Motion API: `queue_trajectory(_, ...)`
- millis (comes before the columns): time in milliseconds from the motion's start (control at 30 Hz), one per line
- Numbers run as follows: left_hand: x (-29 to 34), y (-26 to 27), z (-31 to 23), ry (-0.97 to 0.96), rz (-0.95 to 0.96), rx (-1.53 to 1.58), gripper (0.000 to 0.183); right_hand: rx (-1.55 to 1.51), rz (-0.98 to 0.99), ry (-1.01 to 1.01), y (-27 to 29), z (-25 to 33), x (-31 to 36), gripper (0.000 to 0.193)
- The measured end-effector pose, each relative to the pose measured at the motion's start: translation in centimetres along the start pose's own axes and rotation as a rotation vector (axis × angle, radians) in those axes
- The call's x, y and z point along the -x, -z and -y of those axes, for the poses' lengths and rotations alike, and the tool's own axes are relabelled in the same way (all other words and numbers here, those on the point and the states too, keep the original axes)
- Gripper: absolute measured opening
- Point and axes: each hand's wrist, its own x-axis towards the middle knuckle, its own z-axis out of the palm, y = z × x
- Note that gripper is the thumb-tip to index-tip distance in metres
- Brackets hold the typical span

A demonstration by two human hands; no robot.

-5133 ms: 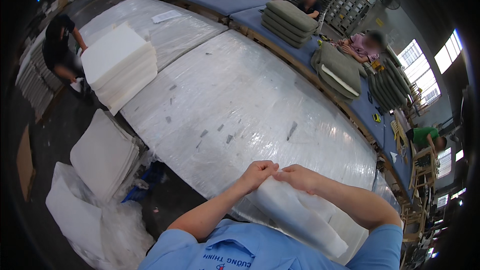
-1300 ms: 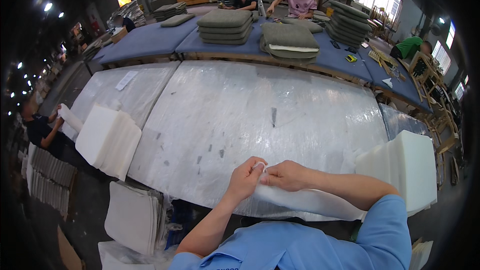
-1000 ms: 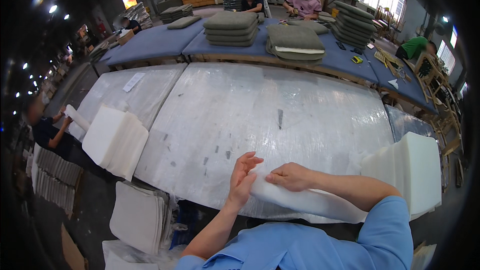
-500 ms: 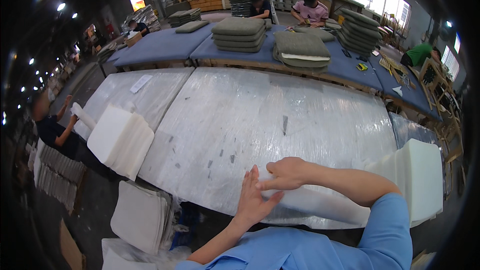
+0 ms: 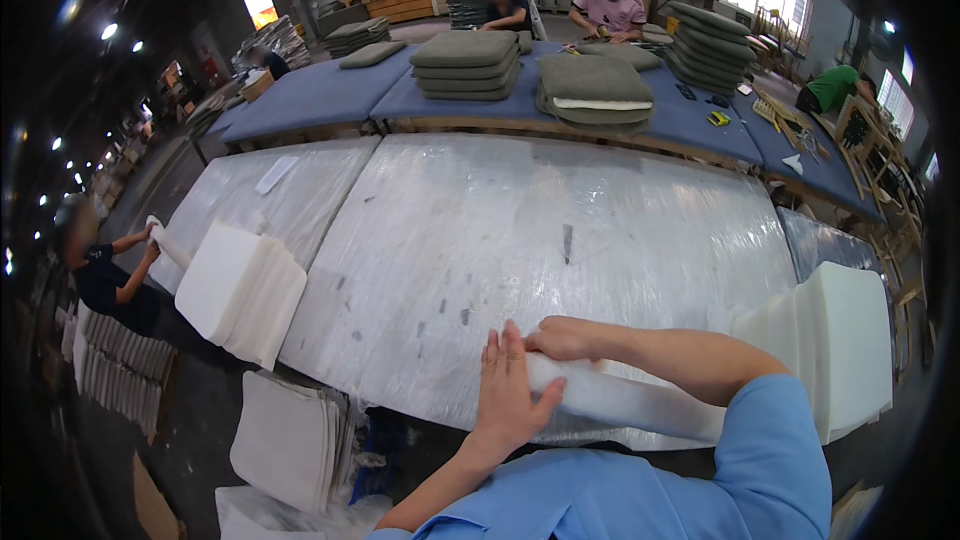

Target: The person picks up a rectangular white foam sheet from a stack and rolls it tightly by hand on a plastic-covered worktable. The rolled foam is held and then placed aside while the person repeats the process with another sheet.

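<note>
A long white padded piece point(image 5: 640, 405), soft like foam or wadding, lies along the near edge of the plastic-covered table in front of me. My left hand point(image 5: 508, 390) rests against its left end, fingers stretched upward and thumb spread over the end. Just beyond, my right hand point(image 5: 565, 338) reaches across with its fingers curled at the far side of that same end. Its fingertips are partly hidden, but the hand looks closed on the piece. My right forearm passes over the piece, whose right end disappears by my sleeve.
Stacked white foam pads point(image 5: 855, 350) stand close on my right; another white stack point(image 5: 240, 280) is at the left, beside a co-worker point(image 5: 115, 275) handling a white piece. Lower left are more white pads point(image 5: 290, 440). Green cushions point(image 5: 465, 60) sit on blue tables point(image 5: 300, 95) opposite.
My right hand has drawn back from over my left fingers to the far side of the piece, curling its fingers. More of the white end shows. The left co-worker's raised hand has come down.
</note>
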Motion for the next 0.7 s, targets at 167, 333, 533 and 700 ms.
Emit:
queue_trajectory(167, -0.9, -0.6, -0.9, -0.151, 0.005, -0.100, 0.078, -0.081, -0.022, -0.108, 0.3, -0.3, -0.2, 0.053)
queue_trajectory(333, -1.5, -0.4, -1.3, -0.230, 0.043, -0.197, 0.074, -0.139, -0.053, -0.060, 0.7, -1.0, 0.3, 0.049)
queue_trajectory(533, -1.6, -0.1, -0.9, -0.283, 0.061, -0.235, 0.071, -0.296, -0.030, -0.065, 0.6, -2.0, -1.3, 0.040)
queue_trajectory(700, -1.8, 0.1, -1.2, -0.410, 0.009, -0.283, 0.061, -0.524, 0.104, 0.082, -0.2, -9.3, -3.5, 0.032)
